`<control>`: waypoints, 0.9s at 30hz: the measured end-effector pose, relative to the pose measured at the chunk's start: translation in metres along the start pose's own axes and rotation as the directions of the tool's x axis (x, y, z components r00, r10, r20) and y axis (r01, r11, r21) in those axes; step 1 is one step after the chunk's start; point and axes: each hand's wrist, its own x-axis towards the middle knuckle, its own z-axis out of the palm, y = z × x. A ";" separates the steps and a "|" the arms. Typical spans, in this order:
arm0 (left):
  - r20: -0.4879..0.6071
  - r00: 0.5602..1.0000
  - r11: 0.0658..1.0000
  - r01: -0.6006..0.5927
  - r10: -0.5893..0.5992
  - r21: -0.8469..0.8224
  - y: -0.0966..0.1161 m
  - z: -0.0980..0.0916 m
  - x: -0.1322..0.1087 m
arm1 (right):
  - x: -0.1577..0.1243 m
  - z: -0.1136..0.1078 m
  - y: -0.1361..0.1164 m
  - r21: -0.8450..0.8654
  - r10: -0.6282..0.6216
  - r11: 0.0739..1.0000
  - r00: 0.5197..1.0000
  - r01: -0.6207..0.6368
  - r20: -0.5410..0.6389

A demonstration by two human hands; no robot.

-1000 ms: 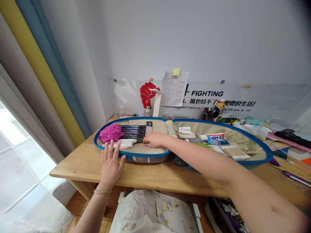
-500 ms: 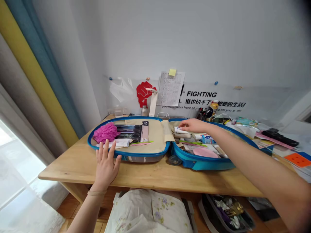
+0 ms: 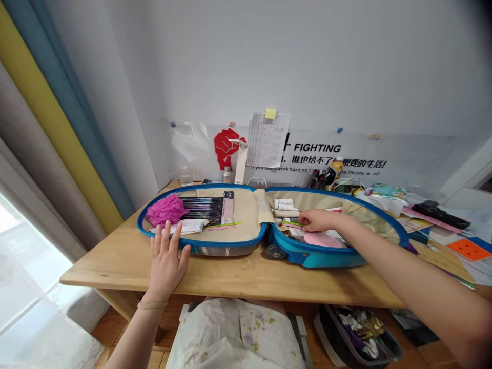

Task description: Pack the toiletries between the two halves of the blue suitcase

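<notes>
Blue suitcase (image 3: 317, 260): right hand (image 3: 317, 220) reaching in, grip unclear; left hand (image 3: 167, 261) splayed, released.

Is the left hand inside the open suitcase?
No, the left hand is over the table, in front of the suitcase.

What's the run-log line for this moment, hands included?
left hand: over wooden table, beside open blue suitcase | right hand: inside suitcase's right half, above pink pad
</notes>
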 end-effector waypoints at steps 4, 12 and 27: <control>0.008 1.000 1.000 0.007 -0.007 0.005 -0.001 0.000 0.000 | -0.004 -0.004 -0.001 -0.017 0.023 1.000 0.999 -0.024 -0.025; 0.013 1.000 1.000 0.010 -0.010 0.010 -0.001 0.001 -0.001 | -0.014 -0.054 -0.043 0.087 -0.079 0.990 0.953 0.109 -0.293; -0.001 1.000 1.000 -0.008 0.008 0.012 -0.002 0.002 -0.001 | 0.050 -0.010 -0.205 -0.123 -0.610 0.791 0.789 0.600 -0.074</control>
